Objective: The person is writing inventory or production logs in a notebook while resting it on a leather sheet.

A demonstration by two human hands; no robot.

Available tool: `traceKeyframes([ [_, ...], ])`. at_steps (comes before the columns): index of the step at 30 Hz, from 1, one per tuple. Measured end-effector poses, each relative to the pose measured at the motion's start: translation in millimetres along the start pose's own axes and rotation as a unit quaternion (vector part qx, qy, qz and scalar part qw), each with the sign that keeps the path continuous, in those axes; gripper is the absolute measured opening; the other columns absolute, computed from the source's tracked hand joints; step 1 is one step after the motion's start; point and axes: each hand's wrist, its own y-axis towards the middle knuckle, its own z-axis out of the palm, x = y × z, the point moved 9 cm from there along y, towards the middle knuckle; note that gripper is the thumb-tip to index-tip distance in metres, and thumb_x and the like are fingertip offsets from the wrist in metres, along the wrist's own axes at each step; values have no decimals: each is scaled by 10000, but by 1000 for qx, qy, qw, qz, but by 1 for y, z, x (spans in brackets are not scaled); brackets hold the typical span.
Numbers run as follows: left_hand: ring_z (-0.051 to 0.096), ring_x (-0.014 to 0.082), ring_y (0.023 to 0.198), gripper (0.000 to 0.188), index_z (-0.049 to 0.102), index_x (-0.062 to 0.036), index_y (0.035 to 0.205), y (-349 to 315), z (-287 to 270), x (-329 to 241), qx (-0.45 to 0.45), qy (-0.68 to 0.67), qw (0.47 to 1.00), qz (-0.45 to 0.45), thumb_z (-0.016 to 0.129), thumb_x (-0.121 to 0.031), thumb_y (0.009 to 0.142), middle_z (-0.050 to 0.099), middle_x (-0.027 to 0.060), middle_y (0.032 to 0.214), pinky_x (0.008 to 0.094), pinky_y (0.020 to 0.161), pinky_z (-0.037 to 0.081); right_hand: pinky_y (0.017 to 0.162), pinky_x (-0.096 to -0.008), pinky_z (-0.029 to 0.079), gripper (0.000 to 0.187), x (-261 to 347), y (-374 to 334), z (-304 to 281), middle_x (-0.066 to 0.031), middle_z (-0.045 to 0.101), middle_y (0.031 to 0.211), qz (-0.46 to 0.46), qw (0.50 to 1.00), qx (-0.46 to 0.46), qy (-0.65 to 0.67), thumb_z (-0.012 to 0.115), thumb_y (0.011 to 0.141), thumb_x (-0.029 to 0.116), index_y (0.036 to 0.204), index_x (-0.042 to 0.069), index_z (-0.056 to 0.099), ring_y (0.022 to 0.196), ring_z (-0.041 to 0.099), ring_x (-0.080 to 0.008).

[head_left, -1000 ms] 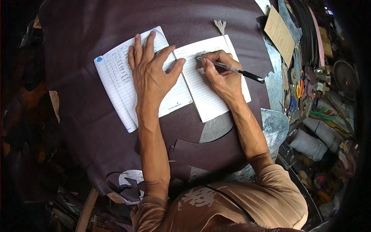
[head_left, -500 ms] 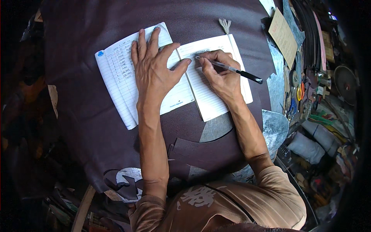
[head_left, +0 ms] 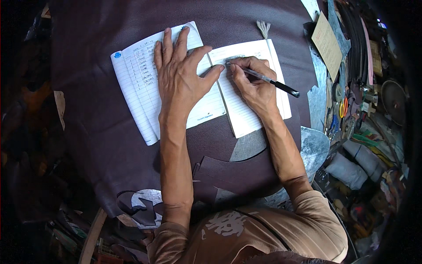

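Observation:
An open lined notebook (head_left: 136,112) lies on a large sheet of dark brown leather (head_left: 105,163). Handwriting covers the upper part of its left page, and a few lines stand near the top of the right one. Spread flat, my left hand (head_left: 182,81) rests on the left page, its thumb reaching over the spine. My right hand (head_left: 259,86) grips a ballpoint pen (head_left: 274,82) with a clear barrel and black end. The pen's tip is at the upper left of the right page, and my fingers partly hide the writing there.
Beyond the notebook lies a pale tassel of threads (head_left: 263,29). Cut leather pieces (head_left: 233,176) are nearer me. To the right are a brown card (head_left: 326,46), orange-handled scissors (head_left: 343,108), a grey wrapped bundle (head_left: 346,170) and a cluttered shelf of scraps.
The notebook and both hands appear slightly farther right in the picture. The pen tip remains near the top of the right page, in my right hand's grip.

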Motion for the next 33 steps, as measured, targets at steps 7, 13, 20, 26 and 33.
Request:
traceKeyframes([
  [7, 256, 407, 1492, 466, 777, -193, 1102, 0, 1, 1, -2, 0, 1000, 2, 853, -449, 720, 480, 133, 1519, 604, 1214, 140, 709, -308, 401, 132, -1, 0, 1, -64, 691, 752, -17, 1000, 1, 0, 737, 874, 155, 886, 24, 737, 628, 515, -125],
  [13, 263, 410, 1489, 465, 775, -192, 1107, 0, 1, 1, 2, 0, 1000, -3, 850, -450, 727, 482, 145, 1515, 602, 1216, 130, 687, -303, 420, 135, -3, -1, 0, -71, 695, 769, 3, 1000, 1, 0, 739, 872, 151, 897, 19, 739, 651, 525, -129],
  [20, 262, 410, 1490, 468, 774, -192, 1112, -1, 1, 2, 0, -3, 1000, -2, 849, -449, 729, 482, 146, 1513, 600, 1216, 129, 649, -284, 450, 145, -4, -2, 2, -74, 703, 799, 19, 1000, 5, 18, 737, 879, 159, 910, 17, 743, 676, 537, -132],
  [26, 262, 410, 1489, 477, 775, -189, 1111, -2, 1, 1, 1, -5, 1000, 0, 854, -451, 721, 480, 142, 1516, 599, 1217, 129, 635, -288, 457, 141, -7, -4, -1, -66, 693, 790, 29, 999, -12, 42, 732, 887, 156, 902, 15, 734, 669, 533, -126],
  [33, 297, 393, 1482, 438, 790, -177, 1066, 1, -4, -1, -10, 3, 1000, -3, 849, -422, 708, 514, 152, 1489, 549, 1235, 151, 629, -283, 439, 128, -2, 0, 1, -63, 684, 757, -21, 1000, -8, -3, 728, 886, 145, 873, 18, 723, 615, 520, -115],
])
